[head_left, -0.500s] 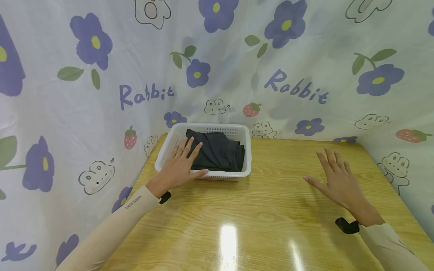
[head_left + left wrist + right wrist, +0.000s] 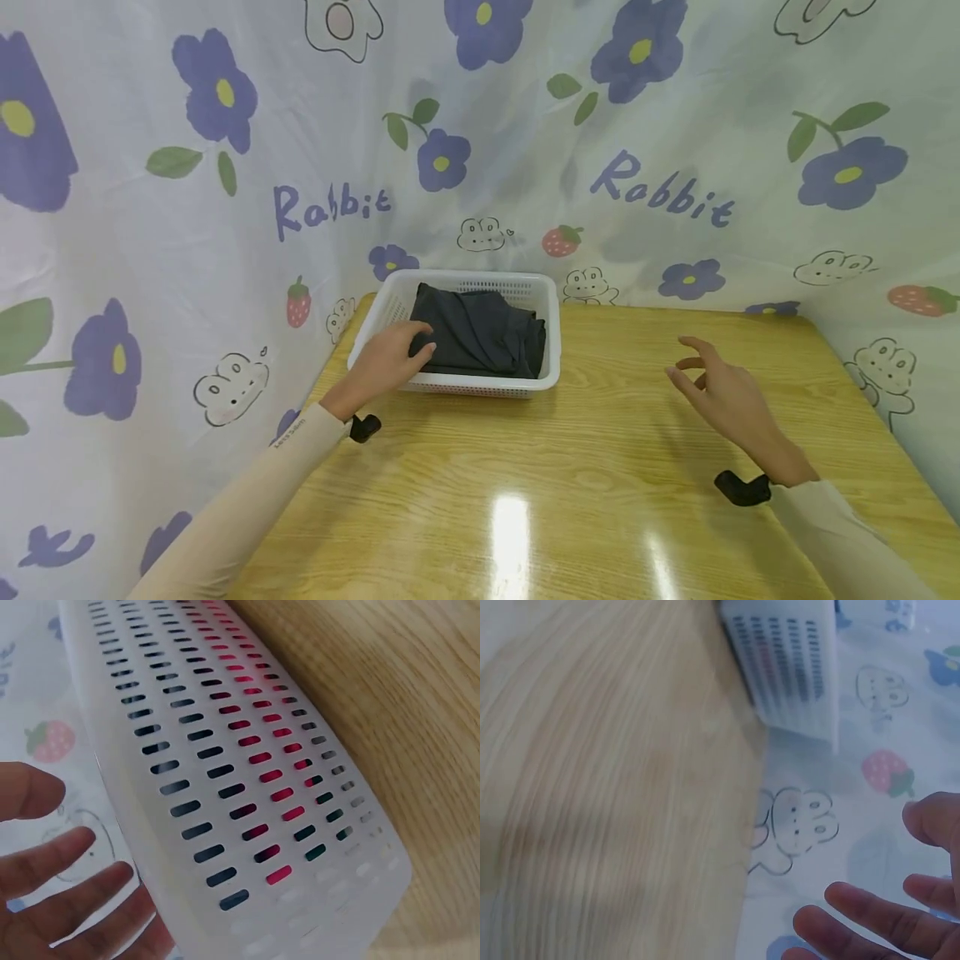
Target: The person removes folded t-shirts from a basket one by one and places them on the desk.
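A white plastic basket with slotted walls stands at the back left of the table. Inside it lies a folded dark grey cloth, which looks like a garment. My left hand hovers at the basket's front left corner, its fingers loosely bent and the thumb apart. In the left wrist view, nothing is between the left hand's fingers. Pink and green material shows through the slots of the basket wall. To the right, my right hand is held over the table, fingers loosely bent, holding nothing.
The wooden table has a glossy top with light reflections near its front. A white curtain with flowers, rabbits and strawberries hangs behind it and on both sides. A black wrist mount sits below the right wrist.
Both hands have gone from straight, spread fingers to loosely bent ones. My right hand has shifted slightly left. The basket and cloth have stayed in place, with the view turned a little.
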Available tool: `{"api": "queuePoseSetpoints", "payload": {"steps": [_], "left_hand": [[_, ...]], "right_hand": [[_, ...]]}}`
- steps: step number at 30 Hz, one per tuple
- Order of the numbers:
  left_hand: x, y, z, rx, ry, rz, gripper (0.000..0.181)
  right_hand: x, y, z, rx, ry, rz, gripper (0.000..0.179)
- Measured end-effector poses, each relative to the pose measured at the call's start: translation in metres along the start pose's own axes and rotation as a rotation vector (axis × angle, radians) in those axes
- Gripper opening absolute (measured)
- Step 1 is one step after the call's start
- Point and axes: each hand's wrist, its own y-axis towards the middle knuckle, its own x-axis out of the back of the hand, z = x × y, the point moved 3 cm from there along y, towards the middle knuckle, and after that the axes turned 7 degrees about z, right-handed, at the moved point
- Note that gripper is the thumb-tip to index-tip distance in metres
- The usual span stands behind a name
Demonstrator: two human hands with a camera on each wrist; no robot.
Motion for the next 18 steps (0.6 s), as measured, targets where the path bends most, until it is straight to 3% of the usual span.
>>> {"api": "queuePoseSetpoints", "payload": {"steps": [5,14,18], "left_hand": [[0.002,0.004,0.009,0.062,-0.084,0.035,0.036],[0.009,0.014,0.018,0.099,-0.195,-0.010,0.031],[0.010,0.019,0.020,0.116,-0.218,0.004,0.030]], "right_hand": [[-0.005,0.013,0.010,-0.034,0.130,0.023,0.060],[-0.024,0.037,0.033,-0.038,0.305,0.082,0.057],[-0.033,0.047,0.046,-0.047,0.369,0.114,0.058]]}}
